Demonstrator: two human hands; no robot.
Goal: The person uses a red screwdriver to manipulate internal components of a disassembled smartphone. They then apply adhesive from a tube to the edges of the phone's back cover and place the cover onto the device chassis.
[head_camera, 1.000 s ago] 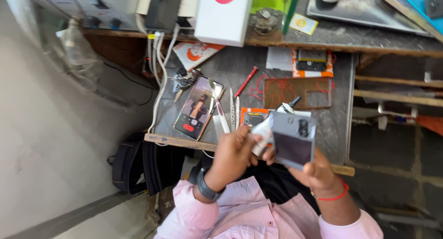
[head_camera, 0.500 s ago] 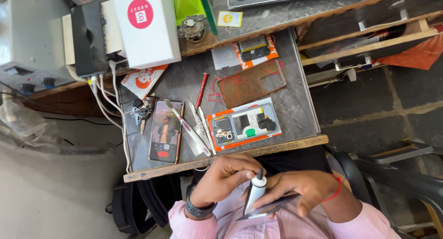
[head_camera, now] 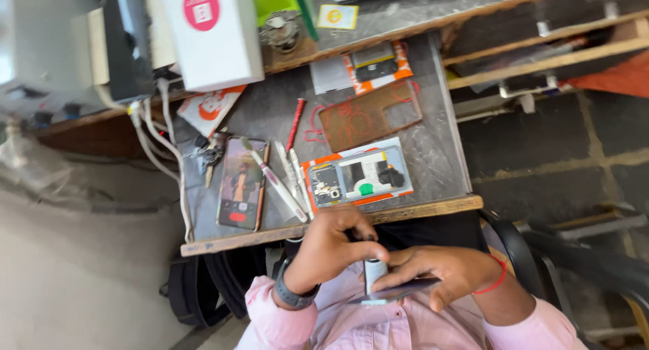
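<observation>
Our left hand [head_camera: 331, 248] grips a small tube [head_camera: 374, 271]; our right hand [head_camera: 439, 272] grips a flat phone part [head_camera: 395, 292]. Squeezing hard could spill glue.

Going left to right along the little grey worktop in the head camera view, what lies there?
White cables → keys → lit phone → white pen-like tool → opened phone on an orange mat. Nearer the camera, the left hand and right hand hold a small tube over a flat dark panel.

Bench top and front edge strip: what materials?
Bench top: looks like grey speckled stone or laminate, with a dull sheen; cannot tell which. Front edge strip: seems to be bare wood, brown, matte, with visible grain.
</observation>
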